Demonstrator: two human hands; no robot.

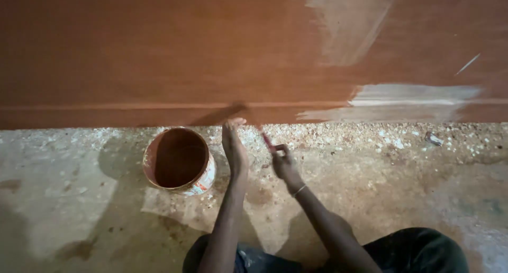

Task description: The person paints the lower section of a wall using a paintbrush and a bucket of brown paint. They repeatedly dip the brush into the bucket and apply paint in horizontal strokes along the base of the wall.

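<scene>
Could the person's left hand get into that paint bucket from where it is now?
Probably yes. The left hand is empty, held open just right of the paint bucket, whose open mouth faces up with nothing between them. The right hand holds the brush, off to the other side.

1. The concrete floor point(370, 199) is pale, rough and stained with darker patches.
2. A round paint bucket point(179, 160) stands on the floor near the foot of the wall, its inside coated in reddish-brown paint.
3. Pale flecks and chips point(338, 133) lie scattered along the strip of floor just beside the wall.
4. A small greyish scrap point(433, 139) lies on the floor to the right, well apart from the bucket.
</scene>
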